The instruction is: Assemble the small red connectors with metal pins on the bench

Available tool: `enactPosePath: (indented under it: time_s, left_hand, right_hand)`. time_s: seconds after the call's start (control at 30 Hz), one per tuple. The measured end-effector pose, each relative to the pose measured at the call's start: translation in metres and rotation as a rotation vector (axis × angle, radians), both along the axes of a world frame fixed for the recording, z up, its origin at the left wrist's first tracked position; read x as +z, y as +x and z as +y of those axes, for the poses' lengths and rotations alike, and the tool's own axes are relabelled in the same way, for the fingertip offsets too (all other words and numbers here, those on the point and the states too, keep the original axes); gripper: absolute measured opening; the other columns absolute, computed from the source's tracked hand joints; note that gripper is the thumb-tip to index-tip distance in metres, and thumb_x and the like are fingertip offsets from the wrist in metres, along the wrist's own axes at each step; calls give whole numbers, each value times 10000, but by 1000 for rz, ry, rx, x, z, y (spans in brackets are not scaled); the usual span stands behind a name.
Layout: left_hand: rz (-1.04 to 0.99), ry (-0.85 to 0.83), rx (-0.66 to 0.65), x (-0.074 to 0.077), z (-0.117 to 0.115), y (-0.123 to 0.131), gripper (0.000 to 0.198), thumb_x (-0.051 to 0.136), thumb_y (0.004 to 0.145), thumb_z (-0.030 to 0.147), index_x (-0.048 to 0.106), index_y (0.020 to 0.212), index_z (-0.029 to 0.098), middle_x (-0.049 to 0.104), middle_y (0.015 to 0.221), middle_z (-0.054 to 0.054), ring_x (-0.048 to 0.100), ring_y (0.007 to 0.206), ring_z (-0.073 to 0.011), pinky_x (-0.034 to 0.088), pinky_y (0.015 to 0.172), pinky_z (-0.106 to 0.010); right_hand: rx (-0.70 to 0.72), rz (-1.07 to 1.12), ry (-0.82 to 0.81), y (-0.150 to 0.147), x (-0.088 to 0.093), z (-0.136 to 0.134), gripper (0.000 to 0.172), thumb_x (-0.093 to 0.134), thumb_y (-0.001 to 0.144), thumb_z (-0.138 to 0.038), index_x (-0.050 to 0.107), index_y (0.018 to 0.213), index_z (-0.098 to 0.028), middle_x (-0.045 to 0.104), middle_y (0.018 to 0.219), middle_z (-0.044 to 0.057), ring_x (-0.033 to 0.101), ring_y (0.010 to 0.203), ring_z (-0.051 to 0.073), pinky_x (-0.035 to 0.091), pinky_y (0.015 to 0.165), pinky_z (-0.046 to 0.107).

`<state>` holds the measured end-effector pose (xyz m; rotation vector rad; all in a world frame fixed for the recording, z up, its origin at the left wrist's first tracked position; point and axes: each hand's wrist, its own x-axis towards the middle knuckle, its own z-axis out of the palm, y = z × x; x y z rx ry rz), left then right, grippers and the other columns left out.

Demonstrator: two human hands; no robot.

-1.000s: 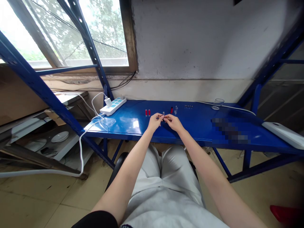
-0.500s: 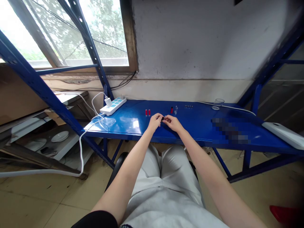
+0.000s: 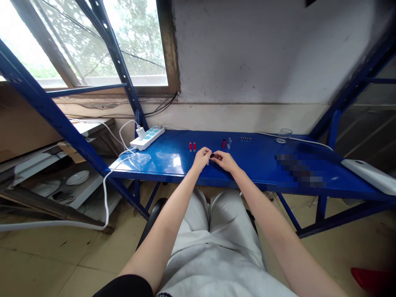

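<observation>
Over the front part of the blue table, my left hand and my right hand meet with their fingers pinched together. Between the fingertips is a small dark piece, mostly covered, so its kind cannot be made out. Just beyond my left hand stand two small red tubes with clear ends. Behind my right hand are a red piece with a dark top and some clear small tubes. Farther right, several tiny metallic pieces stand in a row.
A white power strip with a plug and cable lies at the table's left end. A glass stands at the back right. A blurred dark object and a white device lie on the right. Blue posts frame both sides.
The fingers have shifted very slightly around the dark piece, which shows a little less now. Everything on the table stays in place.
</observation>
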<state>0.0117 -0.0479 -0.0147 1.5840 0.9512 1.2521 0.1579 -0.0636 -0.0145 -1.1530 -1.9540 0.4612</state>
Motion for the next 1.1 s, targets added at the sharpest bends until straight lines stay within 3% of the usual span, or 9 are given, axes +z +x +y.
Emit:
enactPosePath:
  time_s: [0.27,0.73,1.1]
  left_hand:
    - [2,-19,40,1,1,0,159,436,817,295,476,726,172,486,529,63,382,314,-27,285,362,-167]
    - [35,-25,80,2,0,-2,227,390,840,319,487,699,170,484,500,56,406,326,-39,310,372,-168]
    - [42,-42,83,3,-1,-3,241,413,834,334,499,679,172,503,511,38,425,363,-46,315,383,-167]
  right_hand:
    - [-46,-63,43,0,0,0,219,517,781,-366,595,874,-183,623,706,23,507,562,126,377,559,238]
    - [-387,-139,46,10,0,9,212,499,803,-377,585,863,-193,627,714,56,569,634,178,378,532,258]
    - [-492,-230,-96,52,11,25,194,575,732,-367,611,718,-177,624,694,58,559,599,159,368,504,248]
